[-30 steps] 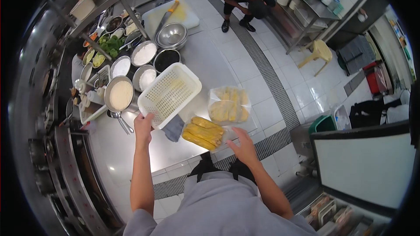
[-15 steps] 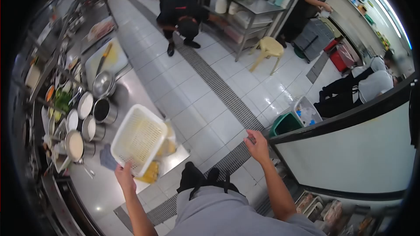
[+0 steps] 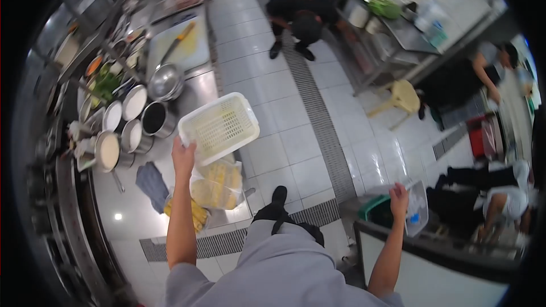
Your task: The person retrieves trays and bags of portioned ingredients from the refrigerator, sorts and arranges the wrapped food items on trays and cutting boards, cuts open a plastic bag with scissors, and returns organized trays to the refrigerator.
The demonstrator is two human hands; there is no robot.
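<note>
My left hand (image 3: 183,156) grips the near left corner of a white perforated basket (image 3: 219,127), which is tilted and looks empty, held over the steel counter's edge. Below it on the counter (image 3: 133,216) lie a clear bag of yellow food pieces (image 3: 219,183), a second yellow bag (image 3: 193,214) partly behind my left forearm, and a grey cloth (image 3: 152,185). Out to the right, my right hand (image 3: 399,193) is raised in front of a grey bin (image 3: 418,210), its fingers curled and blurred; whether they hold anything is hidden.
Pots (image 3: 107,150), metal bowls (image 3: 166,82) and a cutting board with a knife (image 3: 181,42) line the counter. A person in black (image 3: 301,5) bends over ahead. A yellow stool (image 3: 401,98), a green bin (image 3: 376,210) and more people stand right. A partition (image 3: 443,270) is near right.
The basket has come off the counter area towards the aisle in my left hand. My right hand has left the yellow bag and moved far right. My body has turned and a foot shows forward.
</note>
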